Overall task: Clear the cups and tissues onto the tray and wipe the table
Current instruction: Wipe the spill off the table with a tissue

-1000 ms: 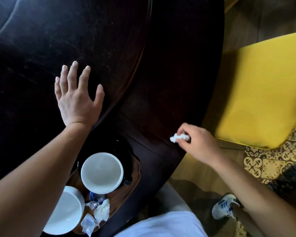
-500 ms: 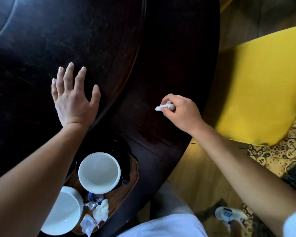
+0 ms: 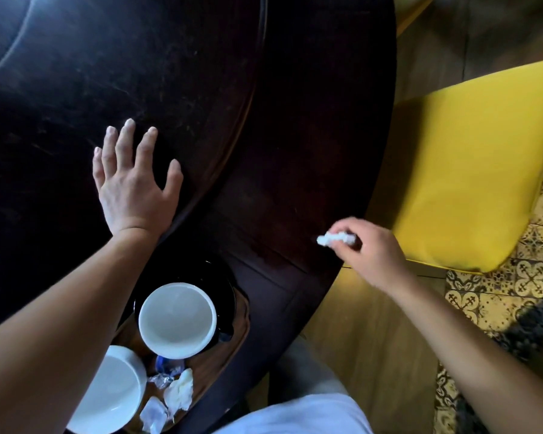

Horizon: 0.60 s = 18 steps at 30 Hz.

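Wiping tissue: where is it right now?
Head view, right of centre: the wadded tissue is pinched in the right hand, at the dark table's near-right edge, beside the yellow chair seat.

Yellow cushioned chair (image 3: pixel 470 170) stands just beside the dark wooden table (image 3: pixel 311 120); wood floor (image 3: pixel 367 333); patterned tiles (image 3: pixel 514 286) beyond

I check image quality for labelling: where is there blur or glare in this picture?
Head view: the right hand and its tissue are motion-blurred; the left hand is sharp; the dark table loses detail; a pale glare arc crosses its top-left corner.
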{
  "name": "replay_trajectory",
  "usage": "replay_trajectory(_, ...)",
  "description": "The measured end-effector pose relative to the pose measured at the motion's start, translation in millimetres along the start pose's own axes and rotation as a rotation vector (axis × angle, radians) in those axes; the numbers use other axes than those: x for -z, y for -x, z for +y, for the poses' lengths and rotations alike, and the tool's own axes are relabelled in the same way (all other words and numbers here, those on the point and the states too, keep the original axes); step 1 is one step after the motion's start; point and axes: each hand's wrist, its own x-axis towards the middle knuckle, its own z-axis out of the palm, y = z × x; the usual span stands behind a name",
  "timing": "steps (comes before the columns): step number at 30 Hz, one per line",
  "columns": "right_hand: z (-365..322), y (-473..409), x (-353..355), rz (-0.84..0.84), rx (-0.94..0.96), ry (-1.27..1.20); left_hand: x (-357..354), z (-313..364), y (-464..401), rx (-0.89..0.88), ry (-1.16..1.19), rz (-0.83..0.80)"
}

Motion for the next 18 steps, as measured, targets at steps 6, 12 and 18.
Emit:
replay_trajectory(6, -22.7, -71.0, -11.5, 0.076, 0.04, 0.04, 1.0, 0.6, 1.3, 0.0, -0.008, -0.002)
replay_trajectory(12, -24.4, -36.0, -24.1, -0.041, 0.067, 0.081, 1.5, 0.7, 0.0, -0.002, -0.007, -0.001)
replay_trajectory(18, -5.7, 23.5, -23.0, -0.177, 0.035, 0.069, 1.5, 1.2, -0.6, 0.002, -0.005, -0.008)
